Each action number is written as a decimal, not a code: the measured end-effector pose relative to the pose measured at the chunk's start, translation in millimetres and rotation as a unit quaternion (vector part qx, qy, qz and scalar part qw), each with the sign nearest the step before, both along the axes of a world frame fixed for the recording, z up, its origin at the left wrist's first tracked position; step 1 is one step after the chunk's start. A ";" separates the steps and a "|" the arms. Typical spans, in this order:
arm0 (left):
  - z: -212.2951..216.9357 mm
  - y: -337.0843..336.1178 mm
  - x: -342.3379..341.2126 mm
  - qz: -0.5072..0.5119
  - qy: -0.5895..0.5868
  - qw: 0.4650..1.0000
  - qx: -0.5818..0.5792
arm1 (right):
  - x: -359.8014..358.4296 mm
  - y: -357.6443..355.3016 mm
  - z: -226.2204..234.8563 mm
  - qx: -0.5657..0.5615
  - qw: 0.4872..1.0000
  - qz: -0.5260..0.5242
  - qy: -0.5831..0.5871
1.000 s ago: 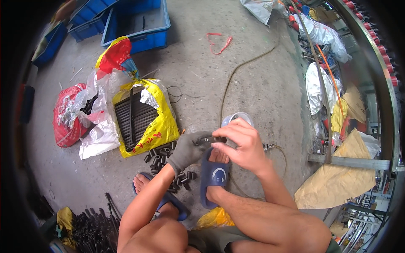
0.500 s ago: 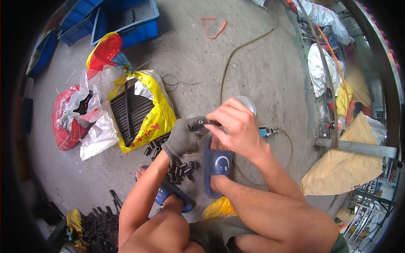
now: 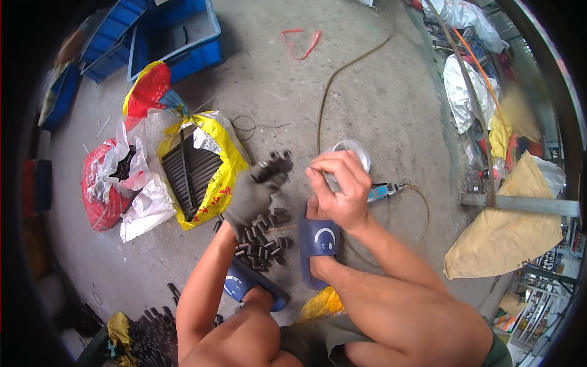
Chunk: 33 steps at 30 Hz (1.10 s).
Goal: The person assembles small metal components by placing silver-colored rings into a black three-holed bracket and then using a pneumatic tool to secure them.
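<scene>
A few short black tubes [image 3: 275, 166] sit in the grip of the left hand [image 3: 247, 200], which wears a grey glove; its fingers are curled around them, though blur hides how many it holds. The bare right hand [image 3: 343, 186] is just beside, fingers bent toward the thumb; whether anything is pinched there I cannot tell. More tubes lie in a loose pile [image 3: 264, 241] on the floor below the glove, which partly covers it. Near it, a torn yellow bag [image 3: 231, 183] holds long dark rods [image 3: 205, 166] laid in rows, and a red-and-white bag [image 3: 101, 205] has dark pieces in its mouth, too shadowed to identify. Behind the right hand, a round tub [image 3: 365, 154] is partly hidden, its contents unclear. A blue crate [image 3: 205, 54], cut off at the top, contains a thin dark strip [image 3: 186, 35].
</scene>
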<state>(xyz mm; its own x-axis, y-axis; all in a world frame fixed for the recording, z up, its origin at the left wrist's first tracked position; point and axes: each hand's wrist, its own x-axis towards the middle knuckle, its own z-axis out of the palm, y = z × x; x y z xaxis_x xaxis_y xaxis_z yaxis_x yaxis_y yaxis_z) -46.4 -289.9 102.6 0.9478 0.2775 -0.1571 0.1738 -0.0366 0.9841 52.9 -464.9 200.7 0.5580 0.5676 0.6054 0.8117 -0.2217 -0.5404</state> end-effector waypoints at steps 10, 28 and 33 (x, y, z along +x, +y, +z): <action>61.4 15.3 20.0 0.091 -0.040 0.986 -0.136 | -49.5 -7.0 -152.9 -0.423 0.885 0.146 0.129; 5.8 -49.2 -3.3 -0.081 -0.062 0.993 -0.056 | -13.2 -46.9 41.7 -0.085 0.969 0.136 0.189; 0.3 -50.6 -2.7 -0.094 -0.091 0.991 -0.030 | 5.0 -24.4 66.7 -0.095 0.984 0.117 0.100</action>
